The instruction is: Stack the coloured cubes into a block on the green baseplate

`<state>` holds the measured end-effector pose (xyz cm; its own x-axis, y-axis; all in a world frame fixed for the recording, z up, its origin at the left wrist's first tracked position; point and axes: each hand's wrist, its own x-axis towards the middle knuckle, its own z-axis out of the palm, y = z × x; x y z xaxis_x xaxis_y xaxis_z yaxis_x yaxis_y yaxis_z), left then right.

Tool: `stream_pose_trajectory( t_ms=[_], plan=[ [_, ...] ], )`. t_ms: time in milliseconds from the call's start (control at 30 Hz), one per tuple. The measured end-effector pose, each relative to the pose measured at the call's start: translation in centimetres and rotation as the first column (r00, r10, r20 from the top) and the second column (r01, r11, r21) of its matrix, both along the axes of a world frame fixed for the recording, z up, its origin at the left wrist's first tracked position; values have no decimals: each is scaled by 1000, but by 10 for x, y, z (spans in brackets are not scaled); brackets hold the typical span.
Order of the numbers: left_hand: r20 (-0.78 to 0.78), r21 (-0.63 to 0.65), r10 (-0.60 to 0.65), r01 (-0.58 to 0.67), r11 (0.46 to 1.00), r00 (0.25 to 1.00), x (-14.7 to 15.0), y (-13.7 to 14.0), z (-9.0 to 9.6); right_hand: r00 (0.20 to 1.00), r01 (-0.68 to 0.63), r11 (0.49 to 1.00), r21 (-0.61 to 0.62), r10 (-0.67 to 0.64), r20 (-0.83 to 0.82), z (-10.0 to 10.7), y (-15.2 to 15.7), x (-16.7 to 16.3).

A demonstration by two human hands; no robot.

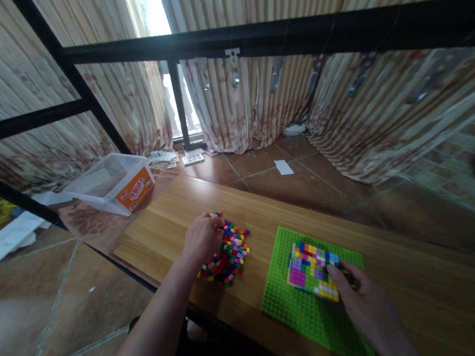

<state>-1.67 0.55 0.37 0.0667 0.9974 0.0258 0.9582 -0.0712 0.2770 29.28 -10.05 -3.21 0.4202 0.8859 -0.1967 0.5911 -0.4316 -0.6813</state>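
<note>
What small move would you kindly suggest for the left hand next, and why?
Perhaps pinch up one of the loose bricks: the left hand is right at their edge, while the right hand touches the multicoloured block over the green baseplate.

1. Baseplate [302, 314]: green, studded, lying flat.
2. Brick block [310, 267]: rectangular, multicoloured, studs upward, positioned over the baseplate; whether attached cannot be told.
3. Loose bricks [233, 253]: small, multicoloured, spread in 1 heap left of the baseplate, apart from it.
</note>
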Motion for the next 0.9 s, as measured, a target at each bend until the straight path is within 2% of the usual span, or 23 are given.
stream_pose_trajectory(
  t_ms=[100, 300, 400, 533, 900],
  plan=[
    [-51, -12, -11, 10, 1000, 999, 3, -2, -1, 996, -15, 1000, 9, 14, 83, -1, 0, 0],
    [-127, -30, -8, 4, 1000, 992, 7, -1, 2, 995, -25, 998, 53, 20, 94, 2, 0, -2],
    [-140, -29, -16, 13, 1000, 990, 9, -1, 3, 994, -20, 999, 33, 16, 108, 3, 0, -3],
    [-128, 1, -1, 1, 1000, 992, 12, -2, 1, 994, -23, 1000, 11, 22, 105, 4, 0, -3],
    [-81, 16, -44, 45, 999, 996, 17, -1, -4, 999, -29, 997, 75, 25, 47, 7, -1, -4]
  ],
)
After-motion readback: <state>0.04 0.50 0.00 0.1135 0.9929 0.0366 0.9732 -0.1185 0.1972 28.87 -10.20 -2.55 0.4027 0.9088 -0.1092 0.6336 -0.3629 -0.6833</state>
